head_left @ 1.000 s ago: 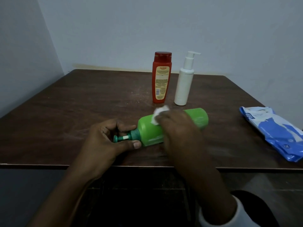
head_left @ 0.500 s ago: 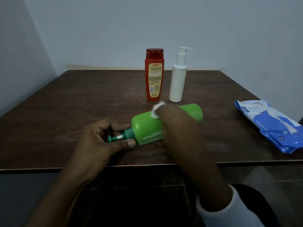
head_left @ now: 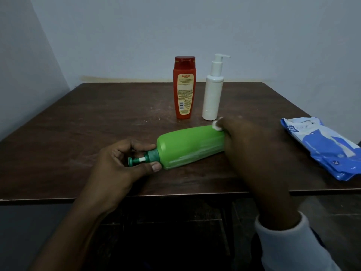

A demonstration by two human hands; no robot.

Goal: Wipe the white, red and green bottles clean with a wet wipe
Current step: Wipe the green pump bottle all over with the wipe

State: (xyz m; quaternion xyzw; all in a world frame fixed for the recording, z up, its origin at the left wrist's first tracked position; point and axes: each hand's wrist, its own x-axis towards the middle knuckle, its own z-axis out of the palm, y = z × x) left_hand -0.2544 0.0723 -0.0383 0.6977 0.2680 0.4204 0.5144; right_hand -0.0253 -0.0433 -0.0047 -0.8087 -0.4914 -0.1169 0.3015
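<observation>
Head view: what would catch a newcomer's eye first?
A bright green bottle lies on its side near the front edge of the table, its pump neck pinched by the left hand, while the right hand presses a wet wipe on its base end. Behind stand a red bottle and a white bottle; a blue wipes pack lies at the right.

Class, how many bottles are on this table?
3. The green bottle lies on its side near the front; the red bottle and white bottle stand upright behind it.

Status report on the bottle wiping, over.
Left hand pinches pump neck of green bottle; right hand holds wet wipe at its base end. Bottle lying sideways on table. Red bottle, white bottle upright behind, clear of hands.
</observation>
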